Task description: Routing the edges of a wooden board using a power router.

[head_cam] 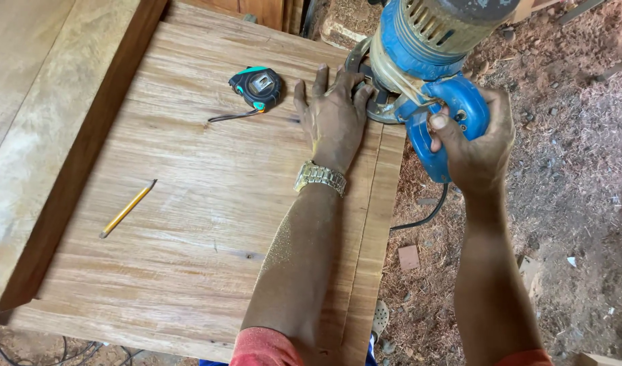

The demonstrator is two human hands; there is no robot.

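Head view of routing work on a wooden panel (209,196) lying flat on the tabletop (26,102). We see the right hand (477,139) closed in a full grip around the blue handle of a blue electric router (426,61), thumb raised along the handle's top; the machine stands at the panel's far right corner, its round base resting on the wood. The left hand (335,118) lies flat and open on the panel just beside the router's base, fingers spread, fingertips touching the base rim, holding nothing; a metal wristwatch (320,177) sits on that wrist. Sawdust coats both forearms.

A narrow cut line (366,203) runs along the panel parallel to its right edge, from the near end up toward the router. We judge that this pass along the right side is largely made and that the tool is at or near its far end; whether the cut reaches the corner is hidden under the base. The other edges of the panel show no such line, so we judge them unworked.

A tape measure (257,87) and a yellow pencil (127,209) lie apart on the panel, left of the hands. The router's cable (419,220) hangs over the shavings-strewn floor (568,203).
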